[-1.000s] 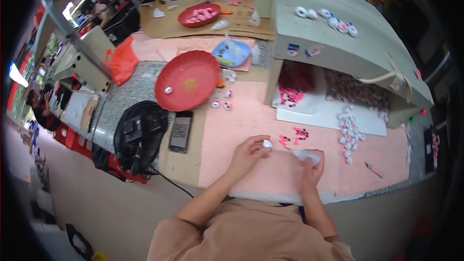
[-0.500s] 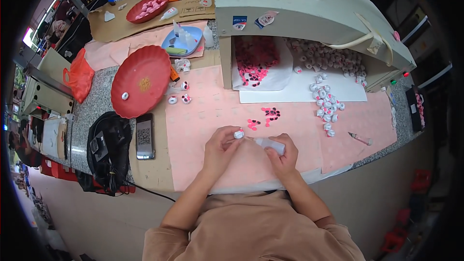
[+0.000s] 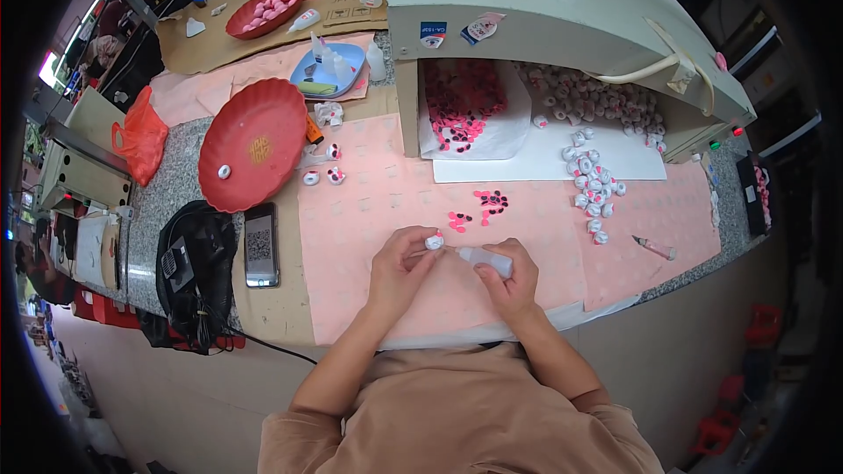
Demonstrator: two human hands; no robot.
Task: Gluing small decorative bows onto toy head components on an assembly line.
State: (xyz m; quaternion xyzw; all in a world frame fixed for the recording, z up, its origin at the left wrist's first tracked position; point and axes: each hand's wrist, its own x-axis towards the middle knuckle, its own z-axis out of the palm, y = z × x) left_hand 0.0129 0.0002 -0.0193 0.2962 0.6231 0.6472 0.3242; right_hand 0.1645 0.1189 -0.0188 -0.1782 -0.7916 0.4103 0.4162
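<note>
Between the thumb and fingers of my left hand (image 3: 397,265) is a small white rounded piece with pink on it (image 3: 435,241). My right hand (image 3: 511,281) grips a translucent squeeze bottle (image 3: 486,260), lying on its side with its thin tip pointing left at the white piece. Whether the tip touches the piece I cannot tell. Just beyond my hands, small pink and black flat pieces (image 3: 492,201) lie scattered on the pink sheet (image 3: 536,237). To the right is a loose cluster of similar white pieces (image 3: 594,181).
A grey metal housing (image 3: 562,17) stands at the back, with pink-black pieces (image 3: 461,114) and white pieces under it. At left are a red scalloped dish (image 3: 250,145), a phone (image 3: 262,246) and a black bag (image 3: 195,272). A blue tray (image 3: 351,57) holds bottles. A narrow tube (image 3: 654,247) lies right.
The whole view has shifted very slightly. My right hand and the bottle have moved a touch to the left; both hands keep their holds.
</note>
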